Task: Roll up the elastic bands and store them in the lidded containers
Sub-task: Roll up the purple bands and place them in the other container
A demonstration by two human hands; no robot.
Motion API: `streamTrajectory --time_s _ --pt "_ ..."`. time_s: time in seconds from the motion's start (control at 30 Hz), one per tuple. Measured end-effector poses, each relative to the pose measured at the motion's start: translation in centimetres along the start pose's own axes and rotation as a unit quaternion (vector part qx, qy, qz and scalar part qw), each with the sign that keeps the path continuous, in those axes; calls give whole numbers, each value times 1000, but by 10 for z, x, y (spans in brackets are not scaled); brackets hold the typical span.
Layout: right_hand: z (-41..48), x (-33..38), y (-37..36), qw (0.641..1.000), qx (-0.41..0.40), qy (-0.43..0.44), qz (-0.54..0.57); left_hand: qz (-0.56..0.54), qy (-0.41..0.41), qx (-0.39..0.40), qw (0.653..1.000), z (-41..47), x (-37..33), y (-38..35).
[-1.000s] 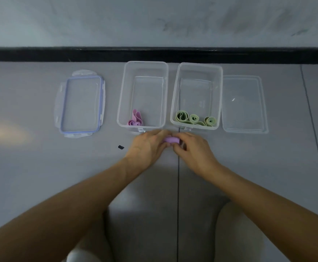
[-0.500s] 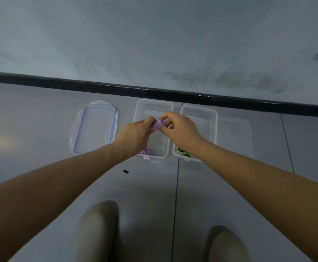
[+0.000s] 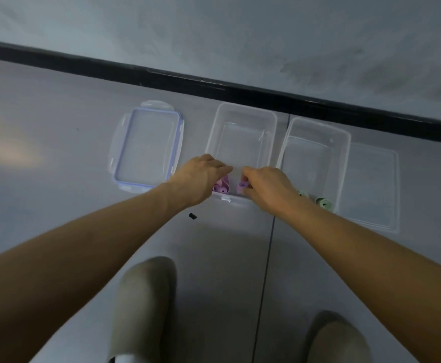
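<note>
Two clear containers stand side by side on the grey floor. In the near end of the left container lies a rolled purple band. My right hand holds a second purple roll down inside that container, fingers pinched on it. My left hand reaches over the near left corner, right above the first purple roll, fingers bent; whether it touches the roll is hidden. The right container holds green rolled bands, partly hidden by my right wrist.
A lid with a blue seal lies left of the containers. A clear lid lies right of them. A small black object sits on the floor near my left wrist. My knees show at the bottom. A black baseboard runs behind.
Both hands lifted the purple roll from the floor and lowered it into the near end of the left container. The hands have come apart; the camera view tilted.
</note>
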State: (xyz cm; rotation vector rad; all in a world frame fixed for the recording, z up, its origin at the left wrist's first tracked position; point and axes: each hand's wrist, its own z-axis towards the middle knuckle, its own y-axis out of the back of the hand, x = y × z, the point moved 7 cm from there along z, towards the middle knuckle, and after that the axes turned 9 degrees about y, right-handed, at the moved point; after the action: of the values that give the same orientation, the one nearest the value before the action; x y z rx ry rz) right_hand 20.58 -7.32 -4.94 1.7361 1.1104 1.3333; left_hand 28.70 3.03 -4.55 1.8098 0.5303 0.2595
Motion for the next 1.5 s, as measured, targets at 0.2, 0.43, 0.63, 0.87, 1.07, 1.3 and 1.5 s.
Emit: streamTrajectory --time_s 0.2,0.43,0.63,0.87,1.07,1.3,1.5 --pt "10 11 -2 997 -3 56 -47 101 -21 17 995 -1 -10 -13" --pt "19 11 -16 995 47 63 -62 112 -31 57 992 -11 -4 -21" --pt "21 8 -22 992 110 65 -17 81 0 45 996 -16 0 -24" --pt "21 8 -15 992 76 82 -55 30 33 20 999 -17 -1 -27" --pt "17 7 -21 994 51 74 -66 1 26 -8 1000 -23 -4 -27" --pt "11 5 -18 990 89 95 -62 -13 7 -7 1000 -30 -6 -29" --pt "0 0 -23 987 92 84 -103 -17 23 -18 999 -27 -11 -29"
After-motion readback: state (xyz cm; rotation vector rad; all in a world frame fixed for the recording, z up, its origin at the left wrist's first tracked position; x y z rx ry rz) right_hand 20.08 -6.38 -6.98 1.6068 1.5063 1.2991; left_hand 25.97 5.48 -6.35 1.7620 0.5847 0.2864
